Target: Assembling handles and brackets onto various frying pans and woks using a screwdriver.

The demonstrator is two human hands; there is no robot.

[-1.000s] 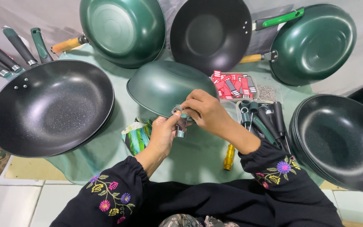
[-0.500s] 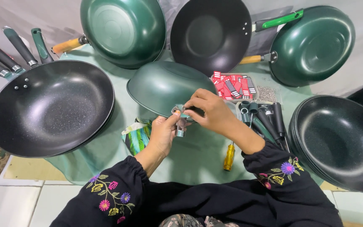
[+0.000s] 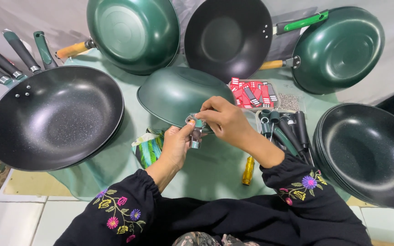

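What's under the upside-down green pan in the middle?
The overturned green pan rests on the green cloth. Both hands, left hand and right hand, hold a metal bracket at its near rim. Anything beneath its dome is hidden.

Upturned green pan (image 3: 178,93) matt metal; bracket (image 3: 194,132) shiny metal; black wok (image 3: 53,118) speckled, glossy; tablecloth (image 3: 215,168) smooth cloth.

Both arms in long black sleeves w/ gathered cuffs; left sleeve (image 3: 115,214) & right sleeve (image 3: 306,191) have embroidered flowers: pink, purple, yellow, green leaves. Hands bare, no rings.
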